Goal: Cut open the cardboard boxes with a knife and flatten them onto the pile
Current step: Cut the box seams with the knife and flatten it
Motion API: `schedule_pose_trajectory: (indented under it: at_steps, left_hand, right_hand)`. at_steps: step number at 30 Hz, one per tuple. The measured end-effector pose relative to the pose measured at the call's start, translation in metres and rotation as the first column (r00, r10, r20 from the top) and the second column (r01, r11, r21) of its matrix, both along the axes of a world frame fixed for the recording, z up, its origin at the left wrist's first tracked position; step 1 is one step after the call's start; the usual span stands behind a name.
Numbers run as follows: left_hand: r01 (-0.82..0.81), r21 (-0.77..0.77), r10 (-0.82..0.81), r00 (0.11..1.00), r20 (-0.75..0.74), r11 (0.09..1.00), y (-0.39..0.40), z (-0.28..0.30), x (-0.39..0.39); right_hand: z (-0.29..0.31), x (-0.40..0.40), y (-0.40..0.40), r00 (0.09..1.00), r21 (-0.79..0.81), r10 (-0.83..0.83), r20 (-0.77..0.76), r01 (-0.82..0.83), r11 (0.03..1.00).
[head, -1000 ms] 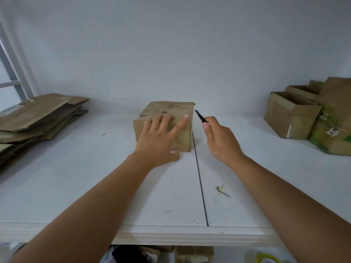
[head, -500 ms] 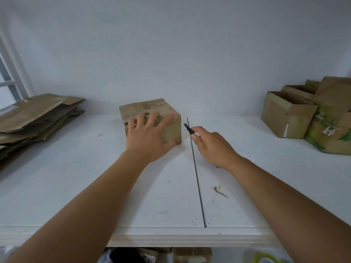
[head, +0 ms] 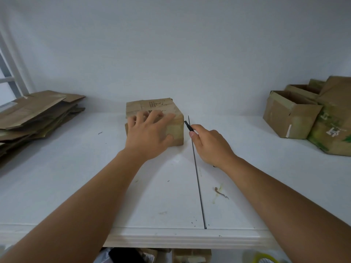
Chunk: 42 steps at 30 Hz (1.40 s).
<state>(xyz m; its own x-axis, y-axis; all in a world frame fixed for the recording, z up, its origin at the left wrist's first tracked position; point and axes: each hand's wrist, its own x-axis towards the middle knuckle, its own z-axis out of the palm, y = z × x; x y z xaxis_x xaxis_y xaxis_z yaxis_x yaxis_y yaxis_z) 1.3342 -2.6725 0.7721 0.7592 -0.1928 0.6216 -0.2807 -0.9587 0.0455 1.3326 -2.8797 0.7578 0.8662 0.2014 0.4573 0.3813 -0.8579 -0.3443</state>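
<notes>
A small closed cardboard box (head: 157, 108) stands on the white table (head: 76, 177), near the back wall at the middle. My left hand (head: 150, 133) lies on its near face and top edge with the fingers spread flat. Just to the right of the box, my right hand (head: 209, 143) grips a knife (head: 188, 126). Its dark blade sticks up from my fist, close to the box's right front corner. The handle is hidden in my fingers. A pile of flattened cardboard (head: 36, 114) lies at the far left of the table.
Several open and closed cardboard boxes (head: 296, 118) stand at the back right. A dark seam (head: 197, 177) runs front to back across the table under my right hand. A small scrap (head: 220, 192) lies right of the seam. More clutter shows below the table's front edge.
The box has turned under my left hand and shifted a little to the left. My right hand with the knife has dropped from the box's top edge to beside its right corner.
</notes>
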Motion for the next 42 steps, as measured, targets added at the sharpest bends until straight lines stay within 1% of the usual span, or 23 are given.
schedule_pose_trajectory:
  at_steps: [10,15,22,27,32,42]
  left_hand:
    - [-0.045,0.034,0.043,0.998,0.053,0.998,-0.011,-0.002,-0.003]
    - [-0.068,0.053,0.065,0.997,0.040,0.996,-0.015,-0.004,-0.002]
    - [-0.066,0.065,0.063,0.997,0.036,0.996,-0.013,-0.006,0.002]
    - [-0.061,0.052,0.059,0.997,0.041,0.997,-0.014,-0.005,0.001]
    - [-0.056,0.037,0.054,0.998,0.045,0.998,-0.013,-0.005,0.001]
    - [-0.028,0.021,0.027,0.999,0.036,0.999,-0.012,-0.006,0.002]
  right_hand:
    - [0.002,-0.003,0.003,0.999,-0.038,-0.029,0.033,0.030,0.999]
    - [0.002,-0.004,0.002,0.999,-0.058,-0.038,0.028,0.039,0.998]
    - [0.004,-0.003,0.002,0.999,-0.042,-0.022,0.029,0.023,0.999]
    - [0.006,-0.005,0.003,0.996,-0.016,-0.019,0.083,0.021,1.000]
    - [0.002,-0.004,0.006,0.998,-0.041,-0.037,0.045,0.039,0.998]
    - [0.002,-0.004,0.007,0.997,-0.023,-0.059,0.047,0.060,0.998]
